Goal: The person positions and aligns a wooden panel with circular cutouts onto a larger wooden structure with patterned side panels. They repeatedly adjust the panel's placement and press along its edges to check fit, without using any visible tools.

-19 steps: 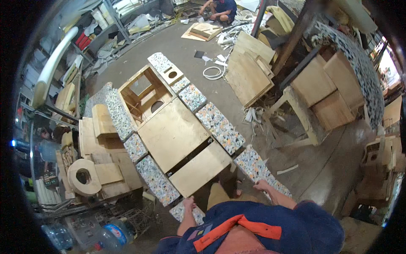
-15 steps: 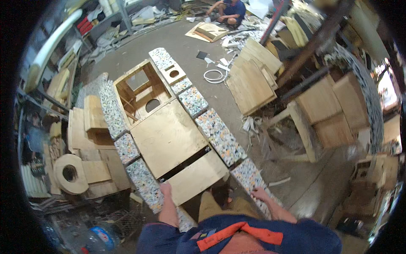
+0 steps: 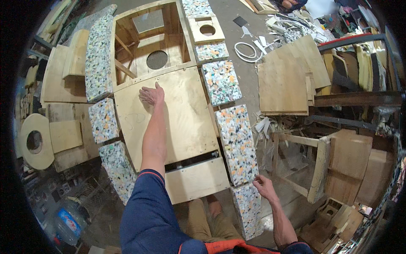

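A wooden frame lies flat on the floor, covered by a large plywood panel [image 3: 169, 114] and a smaller panel [image 3: 196, 180] below it. Its far end is an open wooden box [image 3: 148, 46] with a round hole. Speckled foam blocks line both sides. My left hand [image 3: 151, 95] is stretched far forward and rests flat on the upper part of the large panel, fingers slightly spread. My right hand [image 3: 264, 187] rests with its fingertips on the lower edge of a long foam block [image 3: 237, 144] on the right. Neither hand holds anything.
Plywood sheets [image 3: 283, 80] are stacked to the right, with a wooden stool frame [image 3: 315, 169] and boxes beyond. Round wooden discs [image 3: 36, 142] and boards lie at the left. A plastic water bottle [image 3: 67, 222] stands at the lower left. Scraps and another seated person [image 3: 292, 3] are at the top.
I have leaned in much closer over the frame. My left arm has reached forward from the near edge onto the large panel; my right hand has moved onto the right-hand foam.
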Motion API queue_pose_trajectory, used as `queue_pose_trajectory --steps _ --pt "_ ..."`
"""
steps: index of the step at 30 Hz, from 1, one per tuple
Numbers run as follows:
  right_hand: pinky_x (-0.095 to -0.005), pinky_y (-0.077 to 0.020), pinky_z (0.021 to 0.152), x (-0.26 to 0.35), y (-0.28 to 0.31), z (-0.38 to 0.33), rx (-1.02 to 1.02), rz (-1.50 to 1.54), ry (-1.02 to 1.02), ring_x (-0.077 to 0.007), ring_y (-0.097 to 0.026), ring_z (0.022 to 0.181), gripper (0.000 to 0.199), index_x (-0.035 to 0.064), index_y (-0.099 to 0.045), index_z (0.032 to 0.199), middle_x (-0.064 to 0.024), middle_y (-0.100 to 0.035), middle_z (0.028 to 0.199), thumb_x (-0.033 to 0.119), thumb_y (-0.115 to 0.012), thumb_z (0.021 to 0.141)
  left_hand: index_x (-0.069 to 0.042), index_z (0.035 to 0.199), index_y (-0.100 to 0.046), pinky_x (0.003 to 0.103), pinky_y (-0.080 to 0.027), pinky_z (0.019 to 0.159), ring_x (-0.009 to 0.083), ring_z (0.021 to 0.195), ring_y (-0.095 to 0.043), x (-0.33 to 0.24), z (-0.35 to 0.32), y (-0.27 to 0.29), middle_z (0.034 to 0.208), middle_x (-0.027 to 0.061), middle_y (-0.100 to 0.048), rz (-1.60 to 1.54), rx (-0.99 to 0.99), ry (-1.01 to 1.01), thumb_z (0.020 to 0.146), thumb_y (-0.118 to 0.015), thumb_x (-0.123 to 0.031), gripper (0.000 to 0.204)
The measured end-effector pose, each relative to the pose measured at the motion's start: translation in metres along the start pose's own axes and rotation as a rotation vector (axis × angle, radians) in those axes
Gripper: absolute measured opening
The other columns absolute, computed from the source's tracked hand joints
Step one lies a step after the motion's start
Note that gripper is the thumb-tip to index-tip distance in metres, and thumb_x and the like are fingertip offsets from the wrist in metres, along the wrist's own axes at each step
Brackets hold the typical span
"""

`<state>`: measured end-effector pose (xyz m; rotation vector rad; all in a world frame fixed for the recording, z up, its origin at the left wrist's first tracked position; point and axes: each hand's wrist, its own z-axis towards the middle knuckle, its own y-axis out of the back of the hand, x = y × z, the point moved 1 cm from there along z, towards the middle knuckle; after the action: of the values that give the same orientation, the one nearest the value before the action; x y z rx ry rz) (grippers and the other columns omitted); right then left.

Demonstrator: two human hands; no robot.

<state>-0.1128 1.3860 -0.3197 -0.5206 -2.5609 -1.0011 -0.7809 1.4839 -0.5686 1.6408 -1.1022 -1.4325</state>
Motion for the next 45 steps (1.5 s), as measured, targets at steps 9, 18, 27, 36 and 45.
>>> queue_pose_trajectory --steps 9,18,27,36,45 --pt "-0.0373 -0.0589 0.091 0.239 0.014 0.215 -0.028 0.191 0.311 -0.0205 -0.074 0.102 0.033 -0.0038 -0.073 0.129 -0.0161 -0.080 0.114 0.016 -0.072 0.102 0.007 0.169 -0.021 0.067 -0.011 0.131 0.0515 0.165 -0.010 -0.019 -0.009 -0.063 0.179 0.0292 -0.012 0.416 -0.167 0.080 0.108 -0.035 -0.070 0.099" --pt "-0.0342 -0.0604 0.083 0.527 0.052 0.436 -0.216 0.333 0.606 -0.0206 -0.076 0.096 0.047 -0.0093 -0.067 0.137 -0.0181 -0.077 0.123 0.019 -0.074 0.100 0.006 0.169 -0.023 0.068 -0.016 0.130 0.0513 0.165 -0.011 -0.030 -0.004 -0.067 0.179 0.0275 -0.014 0.526 -0.156 0.119 0.108 -0.039 -0.070 0.100" --pt "-0.0471 -0.0593 0.098 0.595 0.068 0.553 0.130 0.765 0.233 -0.0385 -0.068 0.108 0.068 -0.0182 -0.051 0.143 -0.0306 -0.061 0.129 0.025 -0.079 0.100 0.008 0.169 -0.018 0.069 -0.012 0.130 0.0528 0.165 -0.007 -0.025 -0.003 -0.068 0.179 0.0282 -0.009 0.441 -0.178 0.054 0.109 -0.042 -0.067 0.099" --pt "-0.0681 -0.0416 0.117 0.610 0.003 0.626 0.288 1.405 -0.040 -0.0538 -0.044 0.144 0.116 -0.0154 -0.020 0.157 -0.0401 -0.029 0.157 0.044 -0.092 0.087 0.007 0.170 -0.018 0.066 -0.010 0.132 0.0478 0.166 -0.008 -0.028 -0.004 -0.063 0.180 0.0260 -0.010 0.426 -0.170 0.076 0.108 -0.044 -0.067 0.100" --pt "-0.0573 -0.0549 0.086 0.618 -0.006 0.650 0.192 1.292 -0.121 -0.0373 -0.065 0.105 0.066 0.0099 -0.059 0.134 -0.0178 -0.061 0.121 0.051 -0.087 0.090 0.007 0.170 -0.013 0.066 -0.006 0.132 0.0469 0.167 -0.001 -0.033 -0.003 -0.058 0.180 0.0271 -0.006 0.387 -0.129 0.093 0.109 -0.043 -0.064 0.098"
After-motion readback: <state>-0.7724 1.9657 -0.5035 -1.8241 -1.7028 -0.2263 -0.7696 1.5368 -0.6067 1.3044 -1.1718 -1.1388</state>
